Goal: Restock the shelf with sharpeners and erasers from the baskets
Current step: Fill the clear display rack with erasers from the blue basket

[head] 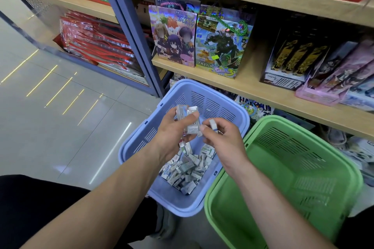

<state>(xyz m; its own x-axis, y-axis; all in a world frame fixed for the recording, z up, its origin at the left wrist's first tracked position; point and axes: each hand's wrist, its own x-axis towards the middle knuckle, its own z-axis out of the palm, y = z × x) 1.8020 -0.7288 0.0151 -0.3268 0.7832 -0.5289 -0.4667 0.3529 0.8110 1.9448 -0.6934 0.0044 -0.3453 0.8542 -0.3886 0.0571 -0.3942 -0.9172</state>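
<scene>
A blue basket point(222, 105) stands on the floor below me, with a heap of small wrapped erasers point(188, 170) in its bottom. Over it, my left hand point(174, 129) grips a stack of several wrapped erasers point(187, 116). My right hand point(220, 137) is just to the right of it and pinches a single small eraser point(213, 124) between thumb and fingers. To the right sits a green basket point(293, 168) with nothing visible inside it.
A wooden shelf point(253, 85) runs behind the baskets, holding anime gift bags point(174, 36) and boxed sets point(293, 60). Red packs point(95, 38) fill the left shelf unit beyond a blue-grey upright post point(133, 32). Grey tiled floor point(60, 107) spreads left.
</scene>
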